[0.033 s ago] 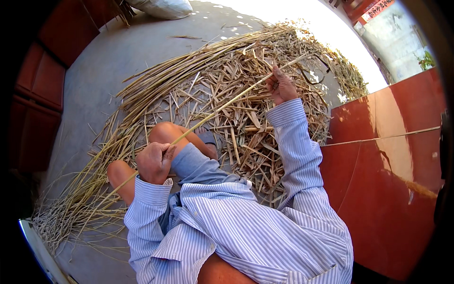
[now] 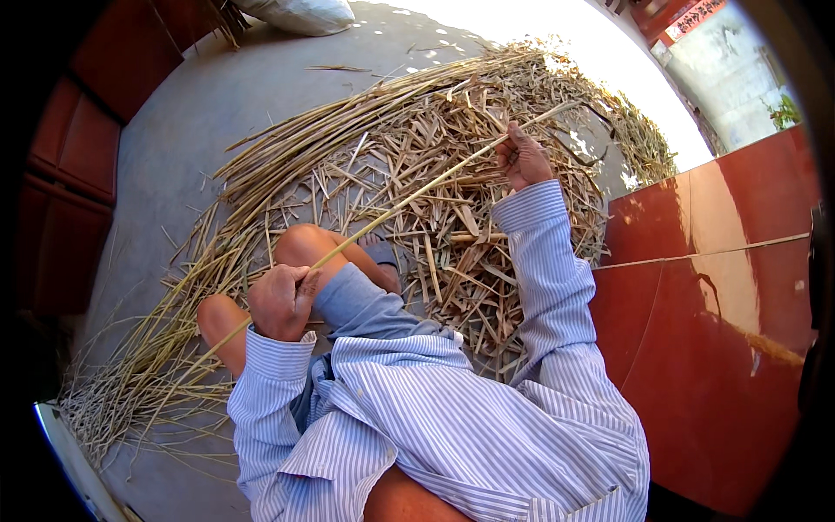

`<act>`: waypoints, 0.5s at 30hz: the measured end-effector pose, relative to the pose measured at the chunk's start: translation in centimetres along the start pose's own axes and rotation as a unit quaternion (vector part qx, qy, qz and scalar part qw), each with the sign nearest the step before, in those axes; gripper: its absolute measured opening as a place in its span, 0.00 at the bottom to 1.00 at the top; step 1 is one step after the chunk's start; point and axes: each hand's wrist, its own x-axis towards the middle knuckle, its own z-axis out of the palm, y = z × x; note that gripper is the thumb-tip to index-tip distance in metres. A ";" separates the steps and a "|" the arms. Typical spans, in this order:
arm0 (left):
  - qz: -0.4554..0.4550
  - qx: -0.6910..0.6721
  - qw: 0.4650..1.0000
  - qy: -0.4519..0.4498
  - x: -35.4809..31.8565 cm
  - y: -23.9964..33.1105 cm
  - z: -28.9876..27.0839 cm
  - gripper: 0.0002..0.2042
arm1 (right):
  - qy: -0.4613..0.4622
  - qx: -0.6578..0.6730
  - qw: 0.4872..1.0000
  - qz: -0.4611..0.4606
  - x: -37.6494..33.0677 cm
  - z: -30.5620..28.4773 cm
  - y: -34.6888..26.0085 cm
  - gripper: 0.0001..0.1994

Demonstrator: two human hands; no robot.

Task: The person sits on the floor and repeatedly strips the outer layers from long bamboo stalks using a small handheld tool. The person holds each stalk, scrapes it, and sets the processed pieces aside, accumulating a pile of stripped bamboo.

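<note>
Item: one long reed [image 2: 409,198], unchanged. Left hand [image 2: 280,302] clamped on its lower part, right hand [image 2: 522,157] pinching its upper part, above the reed pile [image 2: 417,130].

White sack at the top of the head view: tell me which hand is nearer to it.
Right. The right hand, gripping the long reed stalk, is raised over the reed pile, below and right of the white sack. The left hand sits far lower, by the knee.
</note>
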 end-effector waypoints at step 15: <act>-0.103 -0.075 0.991 -0.034 -2.3 -1.4 -2.2 0.11 | 0.197 0.089 0.976 0.021 3.7 -12.2 -9.0 0.28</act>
